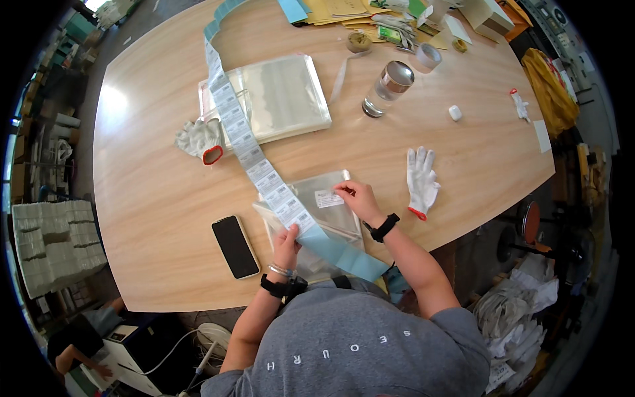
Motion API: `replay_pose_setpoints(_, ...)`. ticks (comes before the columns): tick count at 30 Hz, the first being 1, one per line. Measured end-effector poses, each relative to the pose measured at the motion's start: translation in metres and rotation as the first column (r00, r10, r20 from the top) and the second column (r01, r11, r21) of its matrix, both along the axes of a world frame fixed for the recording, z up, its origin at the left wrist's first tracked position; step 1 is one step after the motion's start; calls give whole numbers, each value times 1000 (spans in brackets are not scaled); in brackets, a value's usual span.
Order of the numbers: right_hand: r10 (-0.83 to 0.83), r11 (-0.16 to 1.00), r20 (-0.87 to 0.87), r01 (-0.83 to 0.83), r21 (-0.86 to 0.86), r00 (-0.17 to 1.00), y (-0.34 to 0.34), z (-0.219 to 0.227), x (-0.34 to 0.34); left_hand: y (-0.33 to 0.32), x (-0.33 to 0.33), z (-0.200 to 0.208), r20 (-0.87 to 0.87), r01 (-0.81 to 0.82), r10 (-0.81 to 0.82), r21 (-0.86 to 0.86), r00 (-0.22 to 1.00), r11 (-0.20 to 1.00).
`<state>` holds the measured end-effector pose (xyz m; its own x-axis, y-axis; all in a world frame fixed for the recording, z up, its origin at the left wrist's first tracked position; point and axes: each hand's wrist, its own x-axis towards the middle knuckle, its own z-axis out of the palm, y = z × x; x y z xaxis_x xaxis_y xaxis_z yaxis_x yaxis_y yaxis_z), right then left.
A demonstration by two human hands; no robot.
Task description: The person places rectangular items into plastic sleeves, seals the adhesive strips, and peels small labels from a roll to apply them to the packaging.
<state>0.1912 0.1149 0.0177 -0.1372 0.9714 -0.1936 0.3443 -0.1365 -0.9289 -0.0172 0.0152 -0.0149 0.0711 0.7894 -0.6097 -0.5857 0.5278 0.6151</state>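
Near edge of the pale wooden table (152,218): the left hand (286,243) pinches the long strip of white printed labels on pale blue backing paper (264,175), fingers closed on it just where the white labels give way to bare blue backing. The bare blue tail drops off the table toward the person's grey shirt.

Just right of it, the right hand (354,197) presses down with its fingertips on a small white rectangular label (328,198), which lies on the top clear flat plastic bag (324,205) of a small loose pile. The fingers are bent and close together, holding nothing that can be lifted; they only bear on the label.

Step in hand, as judged: sticking one label onto a bag. The next move likely calls for smoothing the label flat, then peeling another off the strip without creasing it.

The label looks square to the bag's edges and flat; its print is too small to tell.

Left of the hands lies a black rectangular phone in a pale case (235,246), face up. Right of them lies a white knitted work glove with a red cuff (421,180). Farther left, a second such glove (200,139) lies crumpled beside the strip.

Farther still, a thick stack of clear plastic bags (284,96) sits under the strip, a clear plastic bottle with a silver top (388,87) to its right.
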Motion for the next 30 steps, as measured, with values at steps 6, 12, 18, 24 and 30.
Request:
replay_pose_setpoints(6, 30, 996, 144, -41, 74, 989, 7, -16, -8, 0, 3, 4, -27, -8, 8, 3, 1000, 1000)
replay_pose_setpoints(12, -146, 933, 715, -146, 330, 683, 8, 8, -21, -2, -1, -2, -11, 17, -17, -21, 1000, 1000)
replay_pose_setpoints(18, 79, 997, 236, -82, 2, 969, 44, -18, 11, -5, -4, -10, -7, 40, -40, -14, 999, 999)
replay_pose_setpoints(24, -98, 803, 429, -183, 567, 898, 23, 11, 2, -3, -1, 4, -36, 12, -11, 16, 999, 1000)
replay_pose_setpoints(30, 64, 813, 287, -217, 541, 956, -5, 32, -4, -15, -15, 0, -43, 55, -49, 157, 998, 986)
